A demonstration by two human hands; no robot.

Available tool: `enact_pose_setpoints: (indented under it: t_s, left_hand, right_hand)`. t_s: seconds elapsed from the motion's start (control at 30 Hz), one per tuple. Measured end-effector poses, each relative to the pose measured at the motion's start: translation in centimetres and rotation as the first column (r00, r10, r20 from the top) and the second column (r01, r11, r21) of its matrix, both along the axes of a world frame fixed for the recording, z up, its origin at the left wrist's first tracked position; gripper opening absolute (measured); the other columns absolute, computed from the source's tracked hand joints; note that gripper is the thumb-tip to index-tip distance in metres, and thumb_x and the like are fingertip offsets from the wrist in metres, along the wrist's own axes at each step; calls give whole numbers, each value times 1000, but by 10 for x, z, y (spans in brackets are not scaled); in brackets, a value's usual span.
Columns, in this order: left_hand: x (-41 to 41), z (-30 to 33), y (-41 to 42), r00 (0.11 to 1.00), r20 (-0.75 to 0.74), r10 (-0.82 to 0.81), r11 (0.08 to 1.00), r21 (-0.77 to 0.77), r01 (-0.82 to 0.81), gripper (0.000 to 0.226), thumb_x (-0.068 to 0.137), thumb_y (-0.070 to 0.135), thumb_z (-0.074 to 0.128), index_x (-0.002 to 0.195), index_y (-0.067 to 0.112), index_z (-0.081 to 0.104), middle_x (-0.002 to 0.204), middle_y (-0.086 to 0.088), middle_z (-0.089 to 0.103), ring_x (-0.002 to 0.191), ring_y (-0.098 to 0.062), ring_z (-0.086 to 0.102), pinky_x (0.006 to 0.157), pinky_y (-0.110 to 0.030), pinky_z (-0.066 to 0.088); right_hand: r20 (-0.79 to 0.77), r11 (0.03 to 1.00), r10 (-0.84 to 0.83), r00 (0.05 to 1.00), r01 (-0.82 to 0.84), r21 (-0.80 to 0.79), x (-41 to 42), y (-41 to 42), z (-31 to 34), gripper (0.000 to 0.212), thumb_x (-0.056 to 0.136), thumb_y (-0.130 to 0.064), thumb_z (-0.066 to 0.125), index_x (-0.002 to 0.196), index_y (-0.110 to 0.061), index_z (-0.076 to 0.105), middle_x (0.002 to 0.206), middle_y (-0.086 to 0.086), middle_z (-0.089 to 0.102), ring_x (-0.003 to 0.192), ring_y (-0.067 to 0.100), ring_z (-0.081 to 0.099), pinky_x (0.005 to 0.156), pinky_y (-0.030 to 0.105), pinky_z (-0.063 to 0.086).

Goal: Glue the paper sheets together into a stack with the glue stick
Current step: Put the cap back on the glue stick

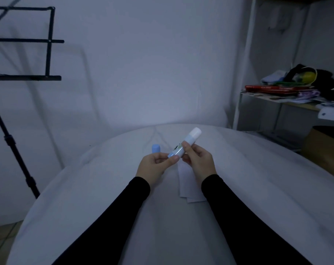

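A white glue stick (188, 140) with its white glue end exposed is held tilted above the table, glue end pointing up and right. My right hand (198, 161) grips its middle. My left hand (154, 165) pinches the light-blue base knob at its lower end between thumb and fingers. The blue cap (155, 148) stands on the white table cloth just beyond my left hand. Several white paper sheets (189, 186) lie on the cloth under and between my wrists, partly hidden by my right forearm.
The table (85, 197) is draped in white cloth, with a white backdrop behind. A black stand (13, 150) rises at the left. A cluttered shelf (288, 88) with books and a yellow item stands at the right, a brown box below it.
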State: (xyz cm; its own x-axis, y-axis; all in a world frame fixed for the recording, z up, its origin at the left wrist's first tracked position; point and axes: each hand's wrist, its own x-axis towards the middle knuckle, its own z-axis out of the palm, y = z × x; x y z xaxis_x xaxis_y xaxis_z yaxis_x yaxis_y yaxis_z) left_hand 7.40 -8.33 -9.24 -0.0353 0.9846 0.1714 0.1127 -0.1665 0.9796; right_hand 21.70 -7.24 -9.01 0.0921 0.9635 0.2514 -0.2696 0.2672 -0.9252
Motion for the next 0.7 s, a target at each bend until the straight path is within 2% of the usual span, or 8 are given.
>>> enact_pose_setpoints:
  t_s: [0.13, 0.2, 0.3, 0.37, 0.47, 0.53, 0.6, 0.7]
  left_hand:
    - [-2, 1, -3, 999, 15, -48, 998, -34, 48, 24, 77, 33, 76, 84, 9, 75, 52, 11, 52, 49, -7, 40, 51, -17, 34]
    - [-3, 0, -5, 996, 20, -89, 994, -65, 90, 26, 83, 35, 69, 79, 10, 74, 54, 6, 53, 50, -9, 40, 49, -17, 34]
    - [-2, -2, -9, 976, 116, -186, 975, -101, 198, 30, 92, 29, 59, 77, 6, 70, 65, -5, 61, 53, -11, 42, 48, -19, 33]
    - [-1, -3, -10, 974, 117, -196, 973, -101, 208, 31, 93, 30, 57, 78, 6, 71, 70, -11, 58, 54, -14, 41, 49, -21, 32]
    - [1, -1, -14, 988, 35, -149, 987, -56, 151, 25, 92, 29, 59, 84, 9, 72, 56, 1, 51, 47, -9, 37, 47, -18, 31]
    - [2, -1, -14, 988, 43, -147, 989, -9, 147, 14, 85, 19, 69, 92, 7, 71, 55, 7, 55, 47, -5, 41, 48, -17, 32]
    - [2, -1, -14, 990, 64, -125, 992, 14, 124, 20, 77, 12, 77, 95, 5, 71, 59, 9, 60, 50, -2, 46, 49, -14, 34]
    - [-3, 0, -12, 990, 92, -103, 995, 10, 102, 15, 78, 12, 76, 91, 6, 72, 55, 9, 56, 49, -5, 42, 48, -14, 33]
  right_hand:
    - [-19, 999, 50, 999, -50, -18, 0, -2, 1, 23, 90, -20, 61, 100, -1, 68, 92, 11, 70, 87, 24, 64, 90, 38, 51]
    - [-13, 998, 61, 998, -61, -16, 0, -4, 1, 16, 91, -17, 59, 95, -3, 67, 89, 11, 68, 87, 25, 62, 92, 42, 49]
    - [36, 997, 69, 997, -70, 14, -1, -5, 2, 10, 90, -13, 59, 89, -7, 67, 88, 13, 67, 87, 26, 60, 92, 45, 49]
    - [68, 998, 47, 997, -49, 29, -2, -5, 1, 9, 89, -14, 61, 87, -11, 69, 88, 13, 67, 86, 26, 59, 92, 49, 48]
    - [48, 1000, 9, 999, -11, 28, -2, -6, 3, 10, 89, -17, 62, 86, -11, 70, 85, 11, 68, 83, 25, 59, 90, 48, 49]
    - [43, 1000, 4, 999, -5, 19, -2, -6, 2, 13, 89, -19, 63, 87, -10, 71, 86, 14, 68, 82, 26, 60, 89, 47, 50]
    - [41, 1000, 25, 999, -25, 10, -3, -6, 2, 13, 90, -20, 62, 89, -9, 70, 89, 15, 69, 85, 27, 62, 90, 47, 50]
    - [42, 998, 50, 998, -51, 33, -4, -5, 3, 13, 91, -18, 61, 91, -7, 69, 91, 16, 67, 88, 28, 61, 93, 49, 48]
